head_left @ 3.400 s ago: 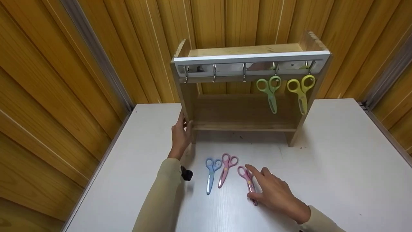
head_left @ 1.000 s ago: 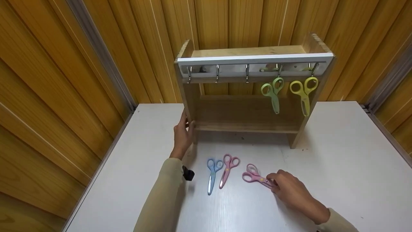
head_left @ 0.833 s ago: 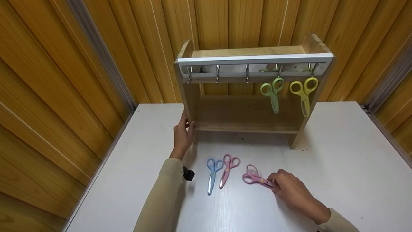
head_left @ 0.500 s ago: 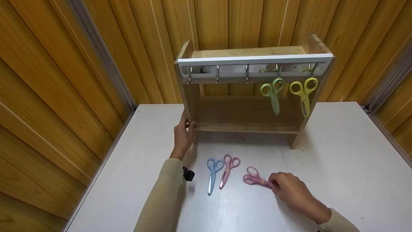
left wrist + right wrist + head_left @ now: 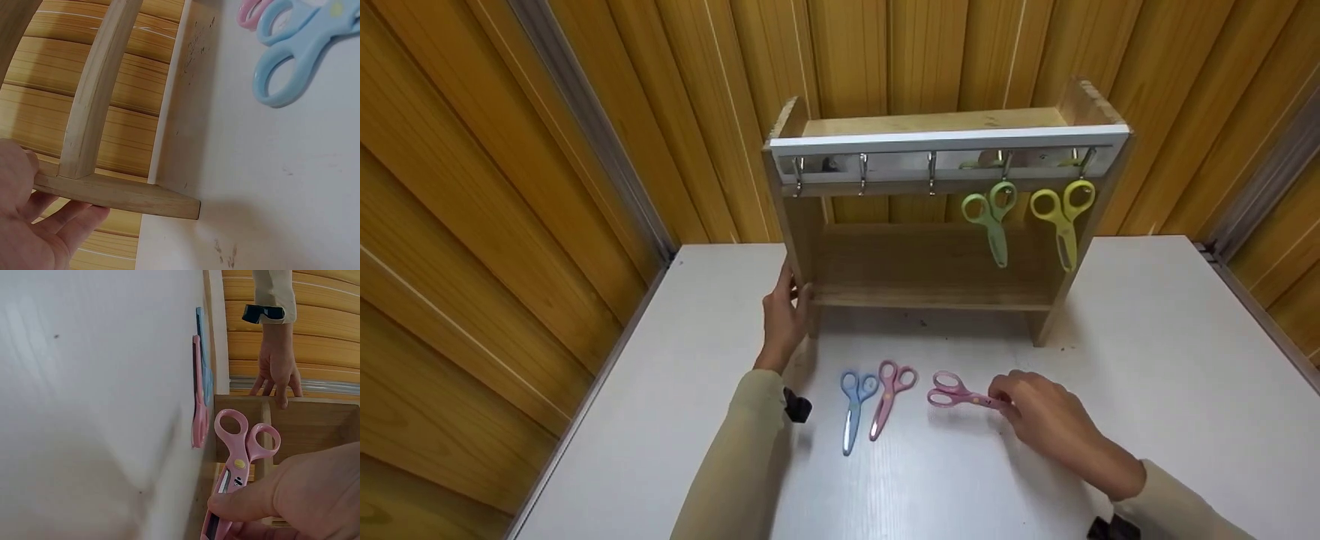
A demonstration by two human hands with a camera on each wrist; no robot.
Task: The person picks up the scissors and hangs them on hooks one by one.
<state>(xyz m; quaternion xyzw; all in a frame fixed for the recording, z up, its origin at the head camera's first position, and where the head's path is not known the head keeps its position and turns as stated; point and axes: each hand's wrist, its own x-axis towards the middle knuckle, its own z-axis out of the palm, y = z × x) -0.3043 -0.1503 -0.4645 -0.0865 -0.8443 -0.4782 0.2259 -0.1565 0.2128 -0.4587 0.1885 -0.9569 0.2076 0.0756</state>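
Note:
My right hand [image 5: 1054, 420] pinches the pink scissors [image 5: 960, 394] by the blade end, handles pointing left; in the right wrist view the thumb lies across the blades of these scissors [image 5: 239, 464]. My left hand [image 5: 784, 319] grips the left side panel of the wooden shelf [image 5: 930, 300]; in the left wrist view the hand [image 5: 34, 225] has its fingers round the panel's edge [image 5: 124, 194]. Between the hands, blue scissors [image 5: 851, 412] and a second pair of pink scissors [image 5: 887, 397] lie on the white table [image 5: 915, 487].
Green scissors [image 5: 994, 225] and yellow scissors [image 5: 1063, 225] hang from the two rightmost hooks on the shelf's front rail [image 5: 885, 140]. The other hooks [image 5: 931, 172] hold nothing. Wood-patterned walls [image 5: 847, 60] stand behind and beside the table.
My right hand has taken hold of the nearer pink scissors, turned their handles to the left, and now lifted them off the table. The left hand stays on the shelf.

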